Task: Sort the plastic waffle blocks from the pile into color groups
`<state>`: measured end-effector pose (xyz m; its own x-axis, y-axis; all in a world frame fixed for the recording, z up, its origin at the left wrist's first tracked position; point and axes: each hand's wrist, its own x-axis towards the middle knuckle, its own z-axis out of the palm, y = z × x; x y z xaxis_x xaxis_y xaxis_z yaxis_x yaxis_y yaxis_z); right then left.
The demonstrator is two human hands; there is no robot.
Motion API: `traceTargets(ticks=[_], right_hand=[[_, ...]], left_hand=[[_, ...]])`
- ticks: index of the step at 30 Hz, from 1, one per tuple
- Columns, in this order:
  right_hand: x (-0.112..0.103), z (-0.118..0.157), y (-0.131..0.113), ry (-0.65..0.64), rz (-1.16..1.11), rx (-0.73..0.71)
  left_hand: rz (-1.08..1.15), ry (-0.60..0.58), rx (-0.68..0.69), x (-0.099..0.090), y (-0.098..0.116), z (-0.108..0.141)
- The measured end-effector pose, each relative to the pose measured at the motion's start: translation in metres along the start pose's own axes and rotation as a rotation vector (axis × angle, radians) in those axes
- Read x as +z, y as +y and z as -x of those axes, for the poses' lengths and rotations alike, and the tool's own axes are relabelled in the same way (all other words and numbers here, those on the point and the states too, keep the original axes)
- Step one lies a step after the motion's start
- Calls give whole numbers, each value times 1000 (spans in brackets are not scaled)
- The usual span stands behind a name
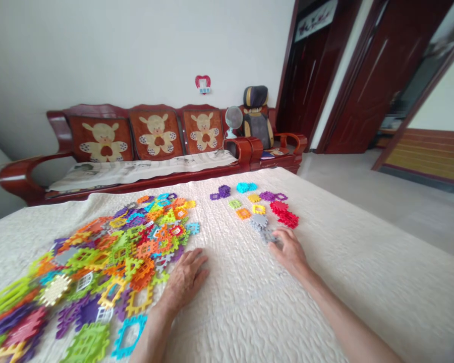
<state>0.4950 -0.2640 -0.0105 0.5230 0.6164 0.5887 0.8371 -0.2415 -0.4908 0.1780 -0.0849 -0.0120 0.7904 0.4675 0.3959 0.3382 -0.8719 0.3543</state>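
Note:
My right hand (290,251) has its thumb and fingertips closed at the edge of a grey interlocking plastic piece (268,235). Just behind that piece lies another grey toothed piece (259,221). My left hand (187,277) lies on the quilted cover, fingers stretched out and nothing visible in them. It rests beside the right edge of a big mixed heap of building pieces (123,252) in green, orange, purple, blue and other colours. Red pieces (285,216) are stacked a little beyond my right hand.
Small colour groups lie farther back: purple pieces (224,191), blue pieces (245,187), a yellow frame piece (259,208), an orange piece (244,214) and a light green piece (235,203). Past the cream quilted cover (363,262) stand a wooden sofa (26,171) and a fan (233,118).

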Motion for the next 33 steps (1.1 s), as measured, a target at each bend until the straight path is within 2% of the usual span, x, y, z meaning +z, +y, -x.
traceTargets(ticks=[3,5,12,16,19,23,28,30,33], right_hand=[[-3,0,-16,81,-46,-48],[4,-1,-33,66,-111,-89],[70,-6,-127,-197,-373,-139],[104,-17,-166,-241,-428,-59],[122,-17,-176,-217,-432,23],[136,-5,-171,-209,-413,49],[136,1,-164,-214,-402,66],[135,0,-165,-216,-402,62],[135,-2,-168,-213,-406,34]], left_hand=[[12,-59,-30,-9,11,-1],[16,-95,-42,-14,16,-4],[-3,-89,-92,-17,10,-5],[-45,-49,-183,-18,3,-4],[-68,-34,-256,-20,-1,-4],[-105,20,-374,-21,-5,-4],[-154,210,-579,-25,-14,-3],[-164,292,-682,-34,-17,-2],[-93,369,-830,-61,-25,0]])
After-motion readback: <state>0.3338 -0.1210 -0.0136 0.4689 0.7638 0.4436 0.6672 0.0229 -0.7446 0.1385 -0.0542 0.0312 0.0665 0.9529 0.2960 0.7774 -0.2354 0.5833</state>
